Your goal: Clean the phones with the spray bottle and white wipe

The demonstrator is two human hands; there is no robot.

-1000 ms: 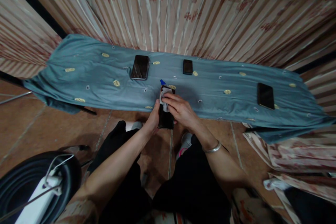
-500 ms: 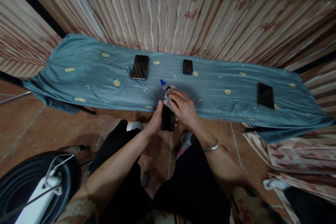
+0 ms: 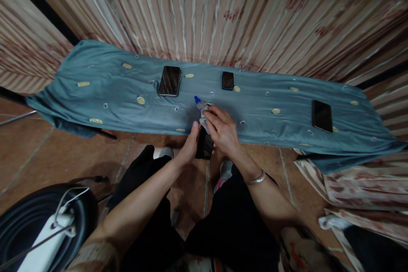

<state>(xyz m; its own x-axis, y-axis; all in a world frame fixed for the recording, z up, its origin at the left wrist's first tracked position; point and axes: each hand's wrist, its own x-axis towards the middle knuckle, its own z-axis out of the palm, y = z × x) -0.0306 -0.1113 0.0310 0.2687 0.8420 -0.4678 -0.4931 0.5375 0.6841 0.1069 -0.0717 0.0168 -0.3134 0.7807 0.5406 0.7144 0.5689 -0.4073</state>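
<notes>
My left hand [image 3: 190,146] is closed round a dark smartphone [image 3: 204,144], its thumb along the near-left edge and fingertips showing at the right edge. In my right hand [image 3: 223,131] a crumpled grey-white cloth [image 3: 204,115] is pinched, pressed against the phone's upper end. Just beyond the cloth lies a blue-capped item [image 3: 198,100], probably a small bottle, partly hidden by the cloth. The phone is held at the front edge of the bench, over the floor.
A blue patterned sheet [image 3: 127,114] covers the long bench. On it lie a dark phone-like device [image 3: 170,81] to the left, a small black square object [image 3: 228,80], and another phone [image 3: 321,116] to the right. A coiled black hose [image 3: 79,204] and white power strip [image 3: 47,238] are at lower left.
My right hand and the cloth have shifted slightly on the phone's upper part. The left hand keeps its hold, and the things on the bench have stayed put.
</notes>
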